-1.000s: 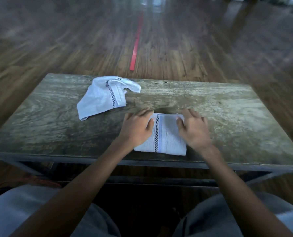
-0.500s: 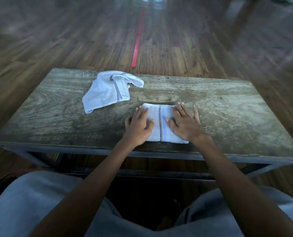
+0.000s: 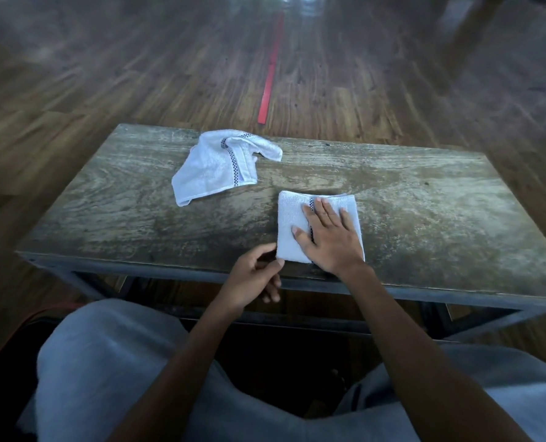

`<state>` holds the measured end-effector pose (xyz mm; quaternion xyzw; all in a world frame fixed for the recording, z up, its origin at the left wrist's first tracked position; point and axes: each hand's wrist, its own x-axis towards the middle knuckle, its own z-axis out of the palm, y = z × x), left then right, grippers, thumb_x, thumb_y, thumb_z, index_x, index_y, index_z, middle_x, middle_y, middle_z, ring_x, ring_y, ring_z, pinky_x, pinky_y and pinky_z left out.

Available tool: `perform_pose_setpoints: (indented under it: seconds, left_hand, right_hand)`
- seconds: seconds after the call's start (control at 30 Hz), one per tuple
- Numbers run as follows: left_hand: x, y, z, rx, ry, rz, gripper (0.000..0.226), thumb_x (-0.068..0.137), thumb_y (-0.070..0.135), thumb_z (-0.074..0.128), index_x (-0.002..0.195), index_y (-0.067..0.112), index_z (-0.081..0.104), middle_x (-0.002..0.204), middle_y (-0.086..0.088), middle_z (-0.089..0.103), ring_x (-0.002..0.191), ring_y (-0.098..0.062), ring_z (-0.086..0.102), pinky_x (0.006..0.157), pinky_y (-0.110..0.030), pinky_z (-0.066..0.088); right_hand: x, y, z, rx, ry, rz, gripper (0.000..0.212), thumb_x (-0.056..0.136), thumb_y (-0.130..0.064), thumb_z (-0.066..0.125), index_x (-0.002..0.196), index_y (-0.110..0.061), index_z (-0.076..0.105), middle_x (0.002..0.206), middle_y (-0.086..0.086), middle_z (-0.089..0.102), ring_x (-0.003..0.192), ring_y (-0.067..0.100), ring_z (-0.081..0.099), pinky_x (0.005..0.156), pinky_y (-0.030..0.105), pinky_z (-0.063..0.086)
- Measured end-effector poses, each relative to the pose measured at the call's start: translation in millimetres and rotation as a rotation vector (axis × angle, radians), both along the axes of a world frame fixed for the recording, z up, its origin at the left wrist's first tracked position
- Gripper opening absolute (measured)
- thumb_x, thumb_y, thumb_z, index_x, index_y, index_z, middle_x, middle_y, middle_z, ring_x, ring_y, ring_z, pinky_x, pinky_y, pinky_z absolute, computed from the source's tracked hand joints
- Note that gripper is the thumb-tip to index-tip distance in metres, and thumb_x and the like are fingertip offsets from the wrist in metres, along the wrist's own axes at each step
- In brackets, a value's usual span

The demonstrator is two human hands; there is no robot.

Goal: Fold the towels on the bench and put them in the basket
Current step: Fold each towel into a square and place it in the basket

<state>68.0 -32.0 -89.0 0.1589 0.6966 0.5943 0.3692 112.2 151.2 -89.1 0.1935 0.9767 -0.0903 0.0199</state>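
A folded white towel point(image 3: 292, 218) with a dark checkered stripe lies near the front edge of the wooden bench point(image 3: 431, 218). My right hand point(image 3: 329, 240) rests flat on it with the fingers spread, covering its right half. My left hand point(image 3: 255, 275) is at the towel's near left corner, over the bench's front edge, with thumb and forefinger pinched on that corner. A second white towel point(image 3: 217, 167) lies crumpled and loosely doubled over at the back of the bench, left of centre. No basket is in view.
The bench stands on a dark wooden floor with a strip of red tape point(image 3: 270, 74) running away from its far edge. My knees in grey trousers point(image 3: 112, 362) sit just below the bench's front edge.
My left hand has slid off the folded towel down to its near left corner. My right hand has moved to the middle of the towel and lies flat. The camera has shifted slightly.
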Motion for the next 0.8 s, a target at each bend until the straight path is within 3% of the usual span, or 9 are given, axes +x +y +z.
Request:
perform_pose_setpoints:
  seconds: [0.2,0.33,0.63,0.8]
  left_hand:
    - [10,7,-1,0.045,-0.065,-0.017,0.023,0.094,0.019,0.058,0.116,0.012,0.053,0.060,-0.005,0.065,0.046,-0.020,0.063,0.040,-0.022,0.044]
    - [17,9,-7,0.035,-0.080,-0.085,0.024,0.094,0.026,0.058,0.118,0.025,0.053,0.069,-0.011,0.070,0.052,-0.024,0.067,0.042,-0.023,0.047]
    - [17,10,-10,0.025,-0.020,-0.128,0.026,0.093,0.022,0.059,0.116,0.025,0.049,0.057,-0.009,0.064,0.055,-0.027,0.068,0.044,-0.024,0.049]
    - [17,10,-8,0.059,-0.117,-0.109,0.026,0.093,0.031,0.059,0.117,0.022,0.052,0.073,-0.016,0.071,0.061,-0.028,0.070,0.047,-0.025,0.052]
  right_hand:
    - [9,-2,-2,0.009,0.006,0.050,0.064,0.095,-0.059,0.012,0.151,-0.029,0.001,0.160,-0.004,-0.008,0.145,0.007,-0.015,0.118,0.037,-0.012]
    - [11,-3,-4,-0.001,0.016,0.048,0.061,0.097,-0.056,0.012,0.152,-0.029,0.004,0.160,-0.004,-0.006,0.145,0.006,-0.014,0.117,0.036,-0.013]
    - [9,-4,-6,-0.008,0.061,0.016,0.058,0.098,-0.053,0.015,0.151,-0.029,0.013,0.160,-0.005,0.002,0.146,0.006,-0.008,0.118,0.036,-0.010]
    - [10,-6,-6,0.013,0.046,0.012,0.058,0.098,-0.053,0.013,0.151,-0.029,0.011,0.160,-0.004,0.001,0.146,0.007,-0.008,0.119,0.037,-0.009]
